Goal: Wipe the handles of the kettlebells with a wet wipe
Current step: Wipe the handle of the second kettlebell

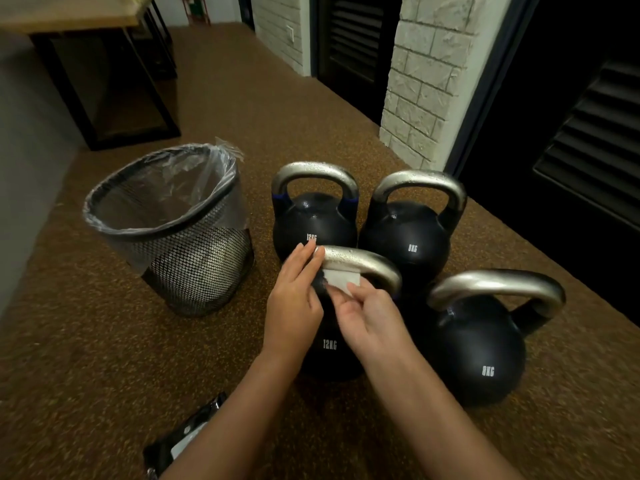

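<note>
Speckled brown rubber-like floor (104,341) is covering the whole room, and four black kettlebells are sitting on it in a cluster. Landmark is the near 12KG kettlebell (329,344), which is sitting centre frame, with its silver handle (367,265) arching over the top. White wet wipe (341,280) is lying against the underside of that handle at its left end. Right hand (374,317) is pinching the wipe between thumb and fingers, closed around it. Left hand (294,296) is resting with straight fingers against the left end of the handle, not gripping, fingers relaxed and touching metal.

Behind the landmark, another 12KG kettlebell (313,220) with blue marks at its handle base is standing upright. Behind and to the right, an 8KG kettlebell (408,240) is standing beside it. Just right of the landmark, a second 8KG kettlebell (481,355) is standing close, nearly touching.

Left of the landmark, a black mesh waste bin (194,258) with a clear plastic liner (166,188) is standing on the floor. Near and left, at the bottom edge, a dark wipes pack (180,441) is lying partly hidden by the left forearm.

Far behind left, a wooden table (69,12) on a black frame is standing. Behind right, a pale stone-block pillar (426,81) is rising between dark louvred doors (588,133).
</note>
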{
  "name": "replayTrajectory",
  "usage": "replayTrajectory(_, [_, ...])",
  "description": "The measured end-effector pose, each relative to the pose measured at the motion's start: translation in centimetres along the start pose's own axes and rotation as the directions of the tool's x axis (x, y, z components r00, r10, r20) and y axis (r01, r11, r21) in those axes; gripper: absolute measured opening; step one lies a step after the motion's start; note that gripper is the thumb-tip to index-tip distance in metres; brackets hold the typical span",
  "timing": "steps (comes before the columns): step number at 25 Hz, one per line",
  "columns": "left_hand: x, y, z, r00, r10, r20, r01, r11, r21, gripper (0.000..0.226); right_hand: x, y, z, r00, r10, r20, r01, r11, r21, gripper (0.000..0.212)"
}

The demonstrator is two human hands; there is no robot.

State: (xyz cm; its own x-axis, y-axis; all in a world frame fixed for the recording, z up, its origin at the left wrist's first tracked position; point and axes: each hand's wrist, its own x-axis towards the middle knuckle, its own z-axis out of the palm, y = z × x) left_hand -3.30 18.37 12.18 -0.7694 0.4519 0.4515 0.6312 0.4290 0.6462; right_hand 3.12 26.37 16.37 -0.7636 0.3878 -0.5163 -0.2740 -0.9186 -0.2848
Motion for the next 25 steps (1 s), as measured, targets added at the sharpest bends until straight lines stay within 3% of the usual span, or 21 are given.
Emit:
replayTrajectory(2, [0.0,-0.1,-0.1,1.0,0.011,0.0,-0.011,1.0,0.008,0.06,-0.3,-1.4,-0.5,1.0,0.017,-0.022,-0.018,0.999,-0.047,0.017])
replayTrajectory(6, [0.0,0.1,0.2,1.0,-0.009,-0.02,0.009,1.0,-0.005,0.059,0.5,-1.7,-0.7,0.999,-0.04,-0.033,0.04,0.999,0.004,0.034])
replayTrajectory(13, [0.0,-0.1,0.2,1.0,0.003,-0.022,-0.003,1.0,-0.011,0.057,-0.7,-0.8,0.3,1.0,0.011,-0.03,-0.012,0.999,-0.045,0.031])
replayTrajectory(15, [0.0,0.0,0.2,1.0,-0.002,-0.026,0.001,1.0,-0.009,0.059,-1.8,-2.1,0.0,1.0,-0.023,-0.004,0.022,0.993,-0.112,0.033])
replayTrajectory(17, [0.0,0.1,0.2,1.0,-0.009,-0.026,0.009,1.0,-0.001,0.06,-3.1,-3.4,0.2,0.987,-0.153,0.052,0.162,0.94,-0.301,0.038])
replayTrajectory(18, [0.0,0.2,0.1,1.0,-0.013,-0.025,0.013,1.0,0.005,0.059,-3.7,-4.1,0.4,0.958,-0.277,0.078,0.278,0.823,-0.495,0.038])
replayTrajectory(19, [0.1,0.4,0.0,1.0,-0.016,-0.021,0.016,1.0,0.013,0.058,-4.1,-4.8,0.7,0.894,-0.432,0.119,0.374,0.575,-0.728,0.038])
replayTrajectory(20, [0.1,0.5,-0.1,1.0,-0.019,-0.014,0.019,1.0,0.024,0.057,-4.1,-5.5,0.9,0.797,-0.556,0.235,0.407,0.208,-0.889,0.039])
replayTrajectory(21, [0.0,0.6,-0.2,1.0,-0.021,-0.006,0.021,0.999,0.036,0.056,-3.6,-5.8,1.0,0.725,-0.564,0.394,0.388,-0.138,-0.911,0.043])
replayTrajectory(22, [-0.1,0.5,-0.2,1.0,-0.031,-0.003,0.031,0.999,0.044,0.056,-2.8,-5.7,1.2,0.71,-0.488,0.509,0.356,-0.375,-0.856,0.047])
replayTrajectory(23, [-0.3,0.4,-0.2,0.998,-0.056,-0.003,0.056,0.997,0.048,0.058,-1.7,-5.2,1.3,0.733,-0.384,0.562,0.325,-0.528,-0.784,0.051])
replayTrajectory(25, [-0.6,0.1,-0.2,0.992,-0.123,0.0,0.123,0.991,0.048,0.061,-0.1,-3.5,1.2,0.786,-0.216,0.579,0.274,-0.718,-0.64,0.058])
